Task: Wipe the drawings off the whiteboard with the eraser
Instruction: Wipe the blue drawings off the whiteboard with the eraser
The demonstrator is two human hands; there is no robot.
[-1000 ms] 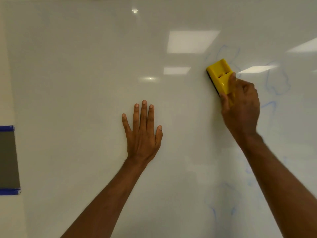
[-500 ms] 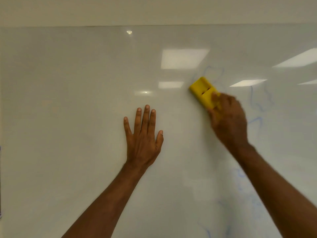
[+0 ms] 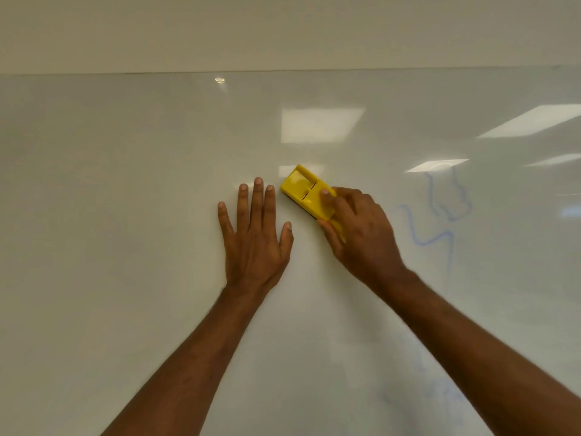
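At frame center, the right hand (image 3: 361, 234) holds a clenched grip on the yellow eraser (image 3: 306, 191), pressed against the whiteboard (image 3: 125, 215). The left hand (image 3: 254, 237) lies flat, released. Blue drawings (image 3: 440, 215) remain at right.

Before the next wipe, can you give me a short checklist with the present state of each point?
1. Right hand has a grip on the eraser: ok.
2. Eraser lies flat on the whiteboard: ok.
3. Left hand is clear of the eraser: ok, close but apart.
4. Blue marks are wiped off: not ok, they lie to the eraser's right.
5. Lower marks are wiped off: not ok, faint traces remain.
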